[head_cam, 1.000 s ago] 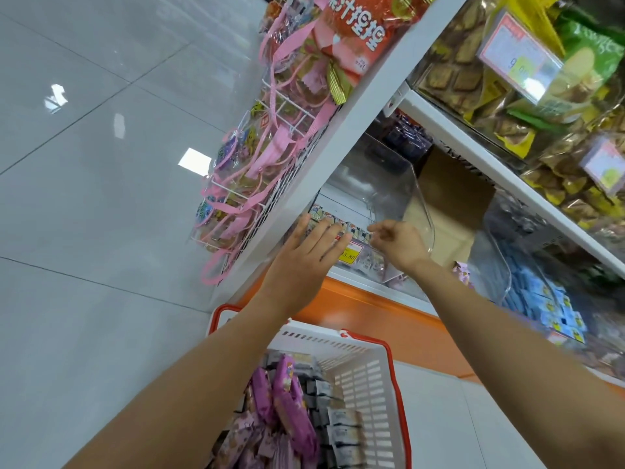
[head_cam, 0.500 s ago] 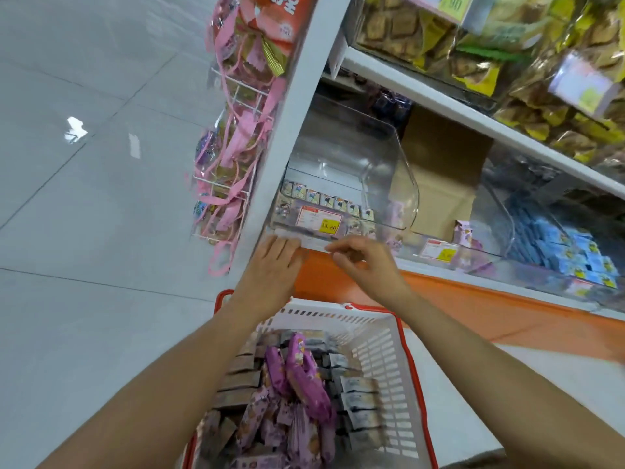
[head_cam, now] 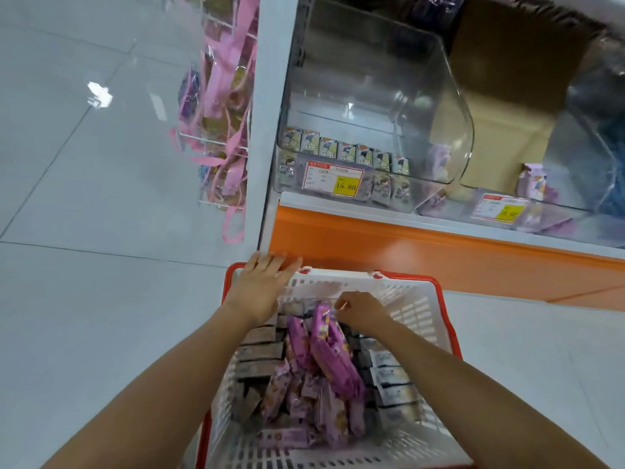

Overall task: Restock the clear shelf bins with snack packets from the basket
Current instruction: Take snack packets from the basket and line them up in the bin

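Entry: white slatted plastic basket with a red rim (head_cam: 416,299), parked just below the curved clear plastic shelf bin (head_cam: 372,96), which looks mostly unfilled. Your left hand (head_cam: 260,292) lies flat, fingers straight, on the basket's far rim, likely steadying it. Your right hand (head_cam: 360,314) curls its fingers over the glossy purple snack packets (head_cam: 331,353) standing mid-basket; whether they have closed on one cannot be told.
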Tool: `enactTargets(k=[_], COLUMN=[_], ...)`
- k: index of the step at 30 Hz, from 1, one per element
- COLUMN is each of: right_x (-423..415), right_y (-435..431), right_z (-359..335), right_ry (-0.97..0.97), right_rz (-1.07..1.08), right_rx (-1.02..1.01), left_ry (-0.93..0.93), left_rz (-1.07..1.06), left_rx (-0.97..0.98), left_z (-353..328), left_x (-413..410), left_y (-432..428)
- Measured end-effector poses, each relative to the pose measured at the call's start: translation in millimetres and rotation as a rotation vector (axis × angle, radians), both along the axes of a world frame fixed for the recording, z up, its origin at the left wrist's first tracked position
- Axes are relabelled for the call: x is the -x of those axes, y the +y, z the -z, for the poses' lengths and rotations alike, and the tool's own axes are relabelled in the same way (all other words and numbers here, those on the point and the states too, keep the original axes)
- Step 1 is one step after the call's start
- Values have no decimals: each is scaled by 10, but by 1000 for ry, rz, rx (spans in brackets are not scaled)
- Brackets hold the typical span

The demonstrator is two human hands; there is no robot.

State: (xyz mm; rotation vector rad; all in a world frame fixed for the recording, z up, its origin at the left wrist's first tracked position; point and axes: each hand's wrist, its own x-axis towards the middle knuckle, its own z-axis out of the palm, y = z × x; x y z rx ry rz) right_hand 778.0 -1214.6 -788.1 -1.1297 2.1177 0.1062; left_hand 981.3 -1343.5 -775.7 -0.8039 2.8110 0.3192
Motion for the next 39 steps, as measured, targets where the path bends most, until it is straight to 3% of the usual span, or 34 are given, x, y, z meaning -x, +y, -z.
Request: enactTargets(k=[3,8,23,32,35,39], right_x=[-83,-92,-63,137,200,210], right_y=[16,100,261,272,267,218], right_z=[256,526,684,269,-67,-606], right_ry=[67,116,335,6,-159,-456], right_rz=[59,161,-38,106,220,392], right_rx=[1,48,-10,156,192,276], left_ry=[102,107,57,54,56,222], left_rz=[9,-28,-50,-80,-122,-207], left_rx=[17,54,72,8,-84,-288], left_z=[141,201,160,112,-78,-347], left_x=[-27,-15,14,28,86,249], left_y=[0,57,91,88,139,181])
